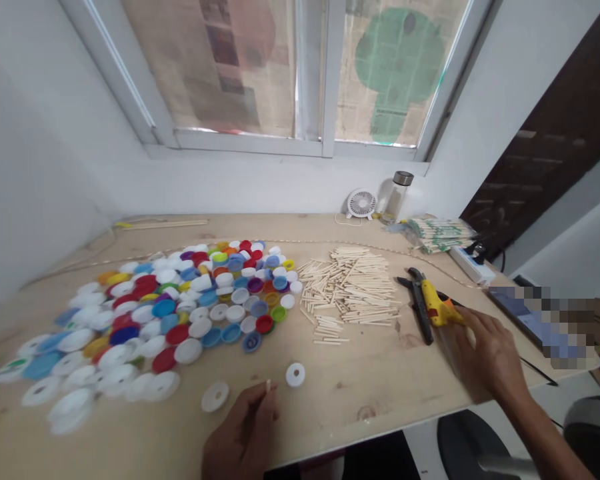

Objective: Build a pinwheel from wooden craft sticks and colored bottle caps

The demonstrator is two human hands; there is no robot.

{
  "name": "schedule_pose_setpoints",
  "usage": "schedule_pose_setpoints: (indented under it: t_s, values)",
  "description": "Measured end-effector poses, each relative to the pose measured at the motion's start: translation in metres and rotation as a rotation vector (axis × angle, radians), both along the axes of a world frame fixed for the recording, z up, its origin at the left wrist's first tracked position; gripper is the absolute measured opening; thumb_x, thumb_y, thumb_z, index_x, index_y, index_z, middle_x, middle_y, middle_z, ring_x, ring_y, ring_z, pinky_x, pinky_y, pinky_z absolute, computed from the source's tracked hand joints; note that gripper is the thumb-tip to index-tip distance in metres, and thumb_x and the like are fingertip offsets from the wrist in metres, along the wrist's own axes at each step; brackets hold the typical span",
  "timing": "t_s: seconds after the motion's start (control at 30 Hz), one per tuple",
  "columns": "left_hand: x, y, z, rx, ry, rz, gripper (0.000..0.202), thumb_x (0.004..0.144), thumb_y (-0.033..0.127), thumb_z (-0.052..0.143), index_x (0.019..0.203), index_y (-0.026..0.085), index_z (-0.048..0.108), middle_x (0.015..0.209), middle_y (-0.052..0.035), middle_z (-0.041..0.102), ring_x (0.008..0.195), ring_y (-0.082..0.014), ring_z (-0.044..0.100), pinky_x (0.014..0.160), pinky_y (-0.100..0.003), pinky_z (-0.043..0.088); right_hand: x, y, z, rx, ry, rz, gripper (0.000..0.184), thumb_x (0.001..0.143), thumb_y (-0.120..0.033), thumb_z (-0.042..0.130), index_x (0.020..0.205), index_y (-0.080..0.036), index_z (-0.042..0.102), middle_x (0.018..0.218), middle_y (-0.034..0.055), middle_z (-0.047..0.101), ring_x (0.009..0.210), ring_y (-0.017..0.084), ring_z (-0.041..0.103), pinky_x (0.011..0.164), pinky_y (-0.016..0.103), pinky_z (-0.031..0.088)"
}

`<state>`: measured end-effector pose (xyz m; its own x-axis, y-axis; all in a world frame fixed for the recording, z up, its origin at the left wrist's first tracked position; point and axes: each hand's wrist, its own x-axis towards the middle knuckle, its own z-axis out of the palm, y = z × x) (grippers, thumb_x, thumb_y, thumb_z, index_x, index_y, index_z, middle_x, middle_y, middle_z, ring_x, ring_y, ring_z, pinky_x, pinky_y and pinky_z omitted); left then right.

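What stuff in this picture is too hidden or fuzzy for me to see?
All in the head view:
Pale piece: only its tip shows; the left hand hides the rest.
Yellow tool: the right hand hides its near end.
Flat device: blocky squares blur its screen.
Cap pile: upper caps cover the lower ones.
Right forearm: the bottom edge cuts it off.

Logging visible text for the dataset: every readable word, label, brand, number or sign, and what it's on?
None readable.
Brown window paper: print too small.
White round plastic cap with green marking: blurred.
Clear plastic packet of green-marked wooden sticks: blurred.
Yellow plastic glue gun: no readable text.
Flat dark-edged device: pixelated.
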<state>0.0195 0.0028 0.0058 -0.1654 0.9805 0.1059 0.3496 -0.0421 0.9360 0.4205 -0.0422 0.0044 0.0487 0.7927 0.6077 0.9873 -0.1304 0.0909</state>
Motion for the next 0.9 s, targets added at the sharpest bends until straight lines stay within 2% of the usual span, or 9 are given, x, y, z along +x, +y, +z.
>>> schedule_pose_setpoints:
  t_s: [0.17,0.23,0.33,0.43,0.6,0.7,0.8,0.9]
  values:
    - [0.0,0.002,0.0,0.014,0.035,-0.071,0.031,0.076,0.049,0.058,0.075,0.02,0.068,0.055,0.0041,0.063,0.049,-0.0138,0.057,0.05,-0.021,0.046,0.024,0.006,-0.006,-0.155,-0.105,-0.022,0.037,0.089,-0.029,0.041,0.117,-0.013,0.059,0.113,0.0162,0.065,0.096,0.033,0.061,0.077,0.045,0.047]
    - [0.001,0.001,0.0,0.01,0.018,-0.042,0.031,0.077,0.049,0.058,0.076,0.019,0.069,0.055,0.0039,0.062,0.048,-0.0132,0.055,0.049,-0.021,0.046,0.03,0.011,-0.011,-0.216,-0.152,-0.044,0.039,0.089,-0.03,0.04,0.12,-0.014,0.057,0.12,0.0155,0.062,0.098,0.033,0.061,0.076,0.045,0.047]
    - [0.002,-0.001,-0.001,0.011,-0.031,0.016,0.03,0.079,0.047,0.057,0.075,0.019,0.069,0.057,0.0035,0.062,0.049,-0.0132,0.055,0.051,-0.022,0.047,0.042,0.019,-0.018,-0.245,-0.158,-0.025,0.041,0.087,-0.029,0.041,0.122,-0.015,0.056,0.121,0.0167,0.062,0.097,0.034,0.062,0.073,0.045,0.046]
    - [0.001,-0.001,-0.003,0.006,-0.046,-0.063,0.028,0.079,0.044,0.058,0.077,0.018,0.069,0.059,0.0024,0.064,0.054,-0.0145,0.058,0.053,-0.022,0.048,0.055,0.025,-0.023,-0.241,-0.126,0.039,0.041,0.082,-0.029,0.046,0.119,-0.017,0.058,0.119,0.0187,0.063,0.093,0.034,0.064,0.071,0.045,0.044]
    - [-0.004,-0.001,-0.005,0.008,-0.032,-0.147,0.027,0.083,0.041,0.055,0.082,0.018,0.069,0.061,0.0021,0.064,0.056,-0.0142,0.058,0.053,-0.02,0.047,0.07,0.035,-0.023,-0.235,-0.018,0.146,0.041,0.073,-0.029,0.053,0.111,-0.019,0.062,0.118,0.0211,0.063,0.094,0.036,0.064,0.071,0.046,0.041]
    - [-0.005,-0.001,-0.005,0.014,-0.016,-0.16,0.028,0.084,0.041,0.055,0.083,0.018,0.07,0.06,0.0025,0.063,0.055,-0.0137,0.057,0.052,-0.02,0.046,0.071,0.04,-0.019,-0.223,0.058,0.203,0.034,0.071,-0.031,0.057,0.102,-0.02,0.063,0.105,0.0214,0.068,0.092,0.037,0.064,0.071,0.047,0.04]
    - [-0.005,-0.002,-0.004,0.032,0.006,-0.162,0.029,0.084,0.041,0.054,0.082,0.018,0.071,0.062,0.0019,0.063,0.056,-0.0138,0.058,0.054,-0.02,0.046,0.067,0.039,-0.015,-0.206,0.137,0.172,0.029,0.075,-0.037,0.055,0.097,-0.02,0.064,0.095,0.0211,0.07,0.082,0.036,0.066,0.068,0.047,0.04]
    - [-0.005,-0.002,-0.005,0.031,0.003,-0.166,0.03,0.084,0.042,0.054,0.084,0.017,0.071,0.063,0.0012,0.064,0.058,-0.0142,0.058,0.055,-0.02,0.046,0.053,0.033,-0.006,-0.118,0.348,0.071,0.04,0.074,-0.057,0.055,0.092,-0.022,0.066,0.089,0.0194,0.07,0.072,0.033,0.066,0.061,0.045,0.042]
